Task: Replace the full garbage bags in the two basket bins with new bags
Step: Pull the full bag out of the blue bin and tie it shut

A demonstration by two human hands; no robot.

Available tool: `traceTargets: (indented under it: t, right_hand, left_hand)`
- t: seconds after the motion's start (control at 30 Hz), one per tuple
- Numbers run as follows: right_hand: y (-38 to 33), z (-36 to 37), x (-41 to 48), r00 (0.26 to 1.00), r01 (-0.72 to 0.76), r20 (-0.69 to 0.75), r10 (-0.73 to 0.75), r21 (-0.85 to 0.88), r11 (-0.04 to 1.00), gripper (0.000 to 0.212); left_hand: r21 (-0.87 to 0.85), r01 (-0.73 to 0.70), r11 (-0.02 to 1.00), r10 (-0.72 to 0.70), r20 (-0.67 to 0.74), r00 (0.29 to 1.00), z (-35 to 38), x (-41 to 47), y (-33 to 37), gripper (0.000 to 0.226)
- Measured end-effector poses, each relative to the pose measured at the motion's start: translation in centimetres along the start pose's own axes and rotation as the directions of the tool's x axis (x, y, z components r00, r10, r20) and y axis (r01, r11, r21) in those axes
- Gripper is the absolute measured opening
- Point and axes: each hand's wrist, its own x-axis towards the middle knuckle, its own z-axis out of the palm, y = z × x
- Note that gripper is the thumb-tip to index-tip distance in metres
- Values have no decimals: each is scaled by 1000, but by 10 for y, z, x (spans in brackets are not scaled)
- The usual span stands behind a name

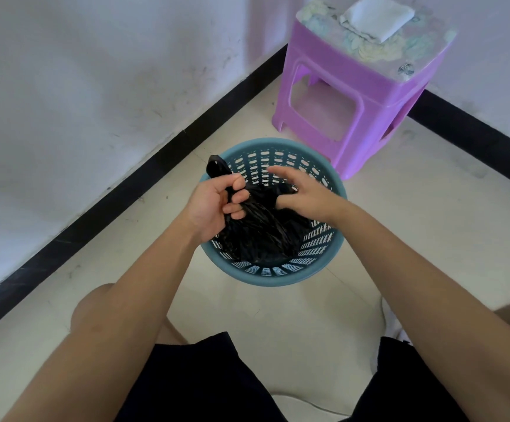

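One basket bin (262,280) is in view, a blue slotted one standing on the pale floor (278,315) just in front of the crouching person, close to the wall (80,86) and just beside a purple stool (360,111). The black garbage bag (256,233) sits inside the bin, its top pulled off the rim and bunched towards the middle. I judge that is done to close the bag before lifting it out. The left hand (217,202) grips one gathered end of the bag, its fingers (237,181) curled tight round the plastic so that a short black tail sticks up above the fist. The right hand (302,193) is looser: its forefinger (278,172) stretches out over the bin, while the thumb and lower fingers seem to hook or pinch another fold of the bag, though the plastic hides just how. Both hands hover over the bin's mouth, near each other, which looks like the start of a knot. A folded white sheet (375,16) lies on the stool; whether it is the fresh bags I cannot tell.
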Motion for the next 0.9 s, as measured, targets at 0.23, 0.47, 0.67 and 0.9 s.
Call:
traceTargets:
  t: [0.23,0.47,0.67,0.9]
  right_hand:
    - [14,19,-3,960,24,-281,-15,30,999,9]
    - [8,20,-12,983,-178,63,173,93,980,25]
    - [9,26,-14,963,-231,166,210,122,965,32]
    - [13,25,-15,922,-339,249,298,139,931,46]
  left_hand:
    - [201,-64,978,99,-169,981,-2,9,-9,26]
    - [24,-217,976,196,-529,825,13,26,-14,36]
    - [-552,-288,783,109,-333,936,16,25,-11,30]
    - [-547,-336,767,202,-292,935,17,25,-10,26]
